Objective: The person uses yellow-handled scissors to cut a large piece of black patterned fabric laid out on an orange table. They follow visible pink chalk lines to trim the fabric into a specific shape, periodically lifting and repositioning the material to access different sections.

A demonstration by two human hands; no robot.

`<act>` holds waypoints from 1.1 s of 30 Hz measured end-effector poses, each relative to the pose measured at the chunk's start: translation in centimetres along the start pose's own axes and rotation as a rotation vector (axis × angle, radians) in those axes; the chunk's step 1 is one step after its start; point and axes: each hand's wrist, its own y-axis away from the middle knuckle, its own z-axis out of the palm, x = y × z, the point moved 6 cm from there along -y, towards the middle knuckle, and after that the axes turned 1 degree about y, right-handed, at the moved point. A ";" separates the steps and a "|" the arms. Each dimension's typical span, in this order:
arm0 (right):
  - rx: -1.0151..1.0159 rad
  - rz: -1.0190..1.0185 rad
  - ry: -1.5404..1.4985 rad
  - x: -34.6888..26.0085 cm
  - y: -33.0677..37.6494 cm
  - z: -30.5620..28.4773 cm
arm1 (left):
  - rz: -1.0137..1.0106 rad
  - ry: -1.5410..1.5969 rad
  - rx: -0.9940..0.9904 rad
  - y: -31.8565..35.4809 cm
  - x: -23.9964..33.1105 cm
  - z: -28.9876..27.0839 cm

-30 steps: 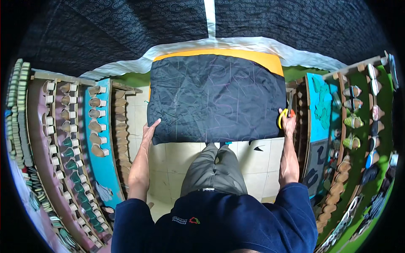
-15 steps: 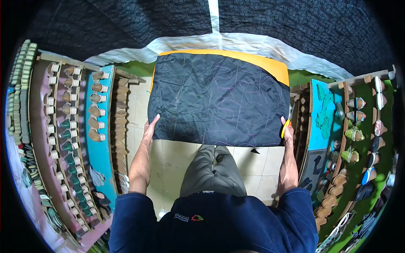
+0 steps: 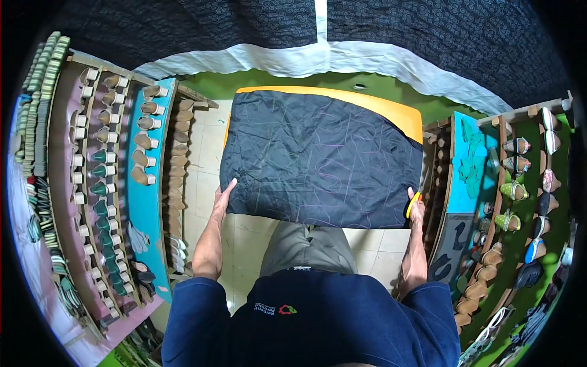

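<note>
Between my hands is a wide orange board covered by a black cloth. Thin purple and pale curving lines are drawn on the crinkled cloth; the board's orange shows along the far edge and far right corner. My left hand grips the near left edge, thumb on top and fingers hidden underneath. At the near right edge, my right hand is closed on the board too, thumb up. Scissors with yellow handles are also in that hand; their blades cannot be made out.
Slanted racks of shoe lasts and shoes flank me on both sides. Green pieces lie on the blue panel at right. A dark patterned curtain with a white border hangs ahead, and pale tiles form the floor.
The board and cloth sit a little lower in the picture, closer to my body, with both hands still on them. The whole view has shifted, showing more green wall beyond the board.
</note>
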 end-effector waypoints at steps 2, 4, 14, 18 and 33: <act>0.011 0.001 -0.018 1.4 0.7 -0.1 | 0.006 -0.023 0.019 0.4 -0.9 -0.8; 0.013 -0.018 -0.021 2.3 1.4 0.0 | 0.022 -0.052 0.027 0.7 -1.4 -1.3; 0.592 -0.482 0.201 -2.3 5.6 -1.4 | 0.760 -0.626 0.556 0.7 1.1 -1.9; 0.525 -0.552 0.284 -6.1 7.9 -0.9 | 0.785 -0.644 0.556 0.4 1.5 -1.4; 0.805 -1.133 0.389 -27.8 7.3 -2.5 | 0.630 -0.268 0.068 -5.5 4.9 5.3</act>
